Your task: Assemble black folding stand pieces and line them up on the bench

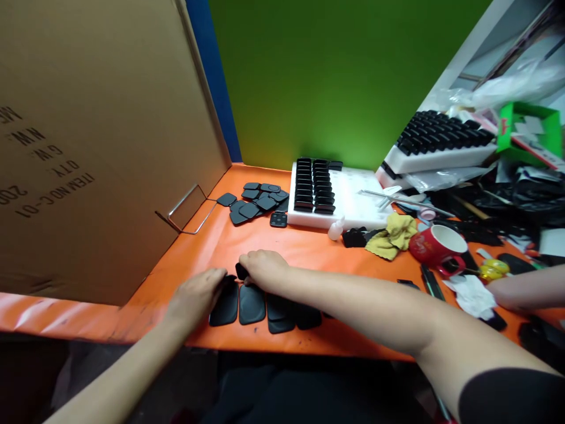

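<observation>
Near the front edge of the orange table lies a row of flat black pads with rounded corners, among them a pad (252,305) in the middle and a pad (224,307) at the left end. My right hand (265,271) is closed, its fingers curled round a small black piece (241,271) just above the row. Beside it, my left hand (197,297) bends its fingers in at the upper edge of the leftmost pad. Something dark shows at the left fingertips, but its shape is mostly hidden. My right forearm covers part of the row.
Loose black pads (258,203) lie farther back, beside a white foam tray (353,200) holding upright black pieces. A cardboard box (97,135) with a wire stand (194,212) is left. Right are a yellow cloth (391,237), red mug (430,247), and another person's arm (527,288).
</observation>
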### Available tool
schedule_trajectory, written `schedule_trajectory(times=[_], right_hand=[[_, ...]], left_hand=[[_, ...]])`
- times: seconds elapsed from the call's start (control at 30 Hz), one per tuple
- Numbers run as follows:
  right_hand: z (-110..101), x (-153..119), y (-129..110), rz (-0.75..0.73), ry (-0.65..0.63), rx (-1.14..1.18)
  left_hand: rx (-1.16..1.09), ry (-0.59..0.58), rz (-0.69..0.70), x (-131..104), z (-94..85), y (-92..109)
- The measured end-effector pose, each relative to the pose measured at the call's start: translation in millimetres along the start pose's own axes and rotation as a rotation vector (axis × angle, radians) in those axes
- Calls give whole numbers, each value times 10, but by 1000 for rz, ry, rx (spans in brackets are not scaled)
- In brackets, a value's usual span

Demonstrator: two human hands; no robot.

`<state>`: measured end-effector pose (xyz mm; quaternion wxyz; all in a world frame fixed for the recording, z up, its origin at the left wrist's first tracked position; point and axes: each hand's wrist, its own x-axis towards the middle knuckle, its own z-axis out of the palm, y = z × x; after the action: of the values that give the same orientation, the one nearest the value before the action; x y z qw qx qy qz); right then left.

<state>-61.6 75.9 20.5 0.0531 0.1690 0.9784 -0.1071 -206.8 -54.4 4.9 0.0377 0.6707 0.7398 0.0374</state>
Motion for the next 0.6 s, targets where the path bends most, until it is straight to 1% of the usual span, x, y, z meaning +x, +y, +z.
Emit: schedule_trajectory(times=[0.1,0.17,0.23,0.3,0.37,0.47,0.53,0.6], right_hand=[[204,-297,-214,-33,67,-12],[383,-461,-340,-52,113,-10],[541,-576,-426,-50,157,16],[621,-631,-457,-42,154,52],[597,-627,-440,-46,104,70],[412,-558,-373,-74,30,82],[263,-504,-347,-83,-11,79],[146,-459,-358,-80,-64,41]], left_hand=[[13,72,37,-265,252,55],[14,89,82,-397,394,76],[44,82,126,-488,465,94],[94,52,152,-527,456,106],[121,4,160,-511,392,106],[66,-68,192,-431,273,95],[32,-79,210,-385,214,99],[23,-66,207,-367,177,121]])
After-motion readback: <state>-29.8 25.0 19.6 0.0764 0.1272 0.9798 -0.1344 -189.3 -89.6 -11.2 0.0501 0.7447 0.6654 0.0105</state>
